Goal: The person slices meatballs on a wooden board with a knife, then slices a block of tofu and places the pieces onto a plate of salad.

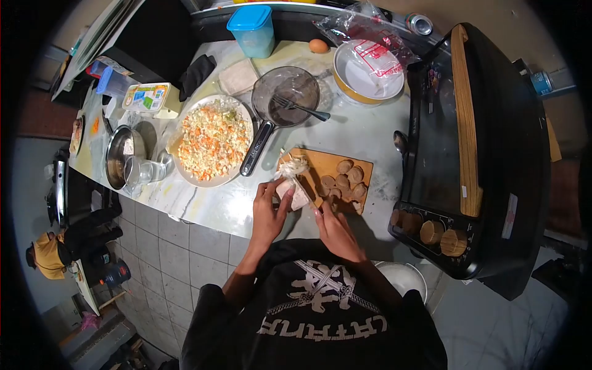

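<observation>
A wooden cutting board [316, 161] lies on the marble counter. At its left edge my left hand [270, 209] grips a pale pinkish block [296, 196]. My right hand [336, 231] is closed on a knife, whose blade stands against the block's right side. Above the block lie thin pale shreds [292, 165]. Several round brown slices [343, 180] rest on the right part of the board. Left of the board is a large plate [179, 158] of chopped white and orange vegetables [213, 139].
A strainer [285, 86] holding a fork sits behind the board. Farther back are a yellow-rimmed bowl [364, 74], an egg [318, 46] and a blue-lidded container [253, 34]. A black oven [487, 154] stands right; a metal bowl [117, 154] and glass [137, 171] left.
</observation>
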`<state>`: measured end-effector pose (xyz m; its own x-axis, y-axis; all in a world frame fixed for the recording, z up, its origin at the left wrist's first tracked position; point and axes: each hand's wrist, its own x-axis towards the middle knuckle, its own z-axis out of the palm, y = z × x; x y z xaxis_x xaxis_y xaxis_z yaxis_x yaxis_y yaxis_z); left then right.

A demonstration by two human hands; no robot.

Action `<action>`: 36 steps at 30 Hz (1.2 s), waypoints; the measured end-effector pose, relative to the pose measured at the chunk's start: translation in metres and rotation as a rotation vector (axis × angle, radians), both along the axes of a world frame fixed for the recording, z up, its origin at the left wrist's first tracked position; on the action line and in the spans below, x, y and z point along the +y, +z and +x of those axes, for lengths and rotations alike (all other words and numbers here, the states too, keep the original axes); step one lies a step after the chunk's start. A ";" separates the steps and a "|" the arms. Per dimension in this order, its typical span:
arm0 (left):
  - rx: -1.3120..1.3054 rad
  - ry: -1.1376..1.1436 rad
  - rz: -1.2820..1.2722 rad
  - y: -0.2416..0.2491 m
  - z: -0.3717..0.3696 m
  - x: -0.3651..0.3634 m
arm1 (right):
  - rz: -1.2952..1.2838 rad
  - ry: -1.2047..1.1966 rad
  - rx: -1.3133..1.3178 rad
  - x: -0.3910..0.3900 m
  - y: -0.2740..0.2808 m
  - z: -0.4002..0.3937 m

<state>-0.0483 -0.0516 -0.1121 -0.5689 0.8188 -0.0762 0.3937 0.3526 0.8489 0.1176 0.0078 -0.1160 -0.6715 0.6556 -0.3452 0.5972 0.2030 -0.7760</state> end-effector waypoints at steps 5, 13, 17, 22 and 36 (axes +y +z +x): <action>0.033 0.046 0.024 -0.009 0.000 0.001 | 0.102 0.029 0.008 -0.004 -0.001 0.009; 0.057 0.076 0.010 -0.016 0.000 -0.002 | 0.146 0.072 0.027 -0.017 -0.015 0.004; 0.050 0.081 0.013 -0.014 0.001 -0.002 | 0.194 0.105 -0.054 -0.015 -0.013 0.003; 0.095 0.088 -0.005 -0.016 0.002 -0.002 | 0.187 0.099 -0.084 -0.018 -0.018 0.001; 0.156 0.040 0.006 -0.010 0.002 -0.001 | 0.102 0.146 -0.165 -0.009 0.008 -0.007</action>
